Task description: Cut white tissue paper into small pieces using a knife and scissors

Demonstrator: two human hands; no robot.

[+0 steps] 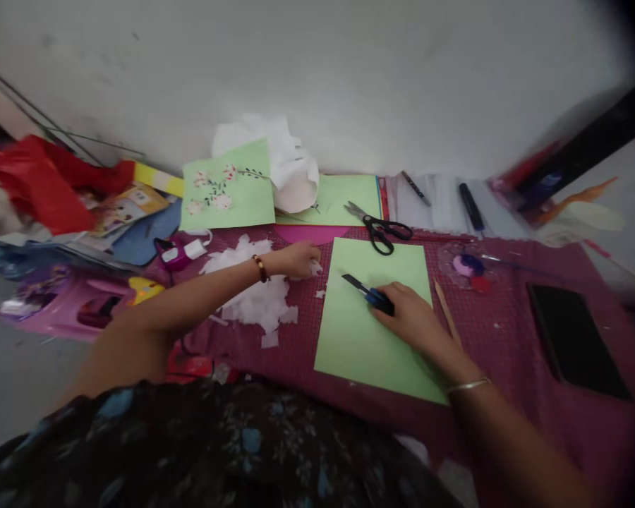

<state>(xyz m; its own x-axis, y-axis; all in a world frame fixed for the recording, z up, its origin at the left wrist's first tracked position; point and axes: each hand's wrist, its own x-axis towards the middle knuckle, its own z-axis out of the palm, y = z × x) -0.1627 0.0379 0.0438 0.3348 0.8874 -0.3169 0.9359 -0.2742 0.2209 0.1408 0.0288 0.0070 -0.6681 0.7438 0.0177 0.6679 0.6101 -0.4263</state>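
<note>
My right hand [405,310] grips a blue-handled craft knife [375,298], its dark blade pointing up and left over a plain green sheet [370,353]. My left hand [296,261], fingers pinched together, holds a small bit of white paper [315,267] just left of that sheet. Beneath and beside my left wrist spreads a pile of torn white paper pieces [254,303]. Black-handled scissors [381,229] lie with their blades apart across the sheet's top edge. A pencil [445,310] rests along its right side.
Behind stand a green card with blossoms [227,190] and crumpled white paper [296,169] near the wall. A dark tablet-like object [576,339] lies at the right. A pink plastic basket [68,310], a purple device [177,254] and red cloth [58,183] are at the left.
</note>
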